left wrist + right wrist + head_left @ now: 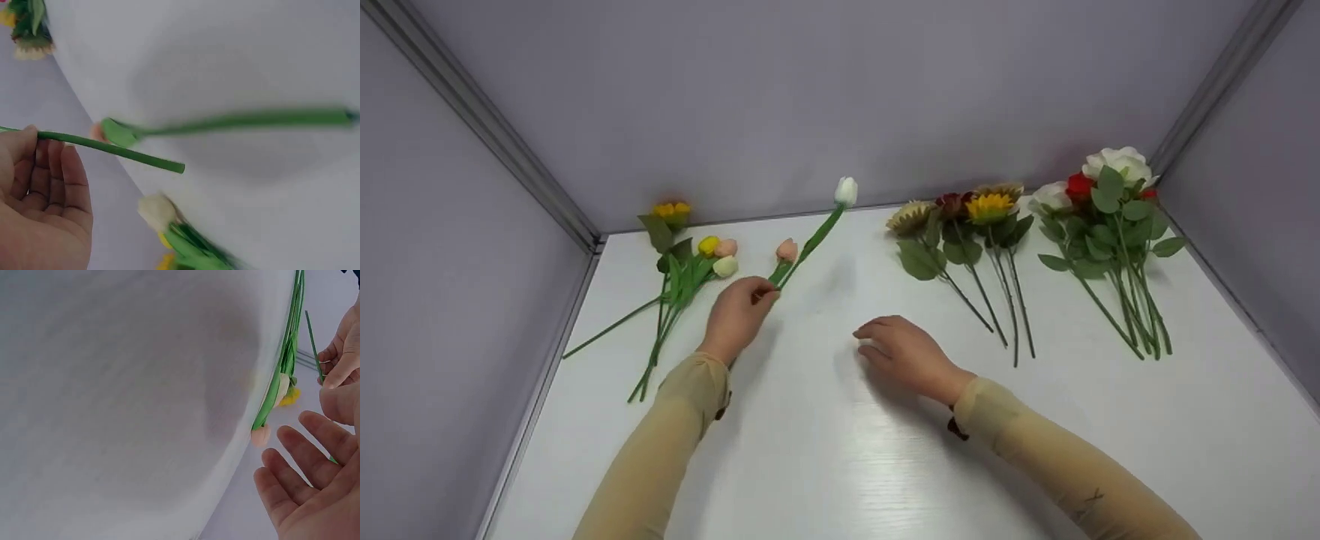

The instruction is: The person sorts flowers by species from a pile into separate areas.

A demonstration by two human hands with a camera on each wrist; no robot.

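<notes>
A white tulip (846,193) is pinched by its stem in the left hand (739,315), thumb against fingers, bloom directed toward the far edge of the tabletop (817,450); a pink tulip (787,250) is seen near it; the right hand (911,358) is held relaxed and unladen, fingers parted, above mid-tabletop.

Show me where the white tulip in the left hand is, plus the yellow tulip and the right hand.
White tulip (846,193): head view, on its bloom.
Yellow tulip (709,245): head view, on its bloom.
Right hand (906,357): head view, middle of the hand.
</notes>
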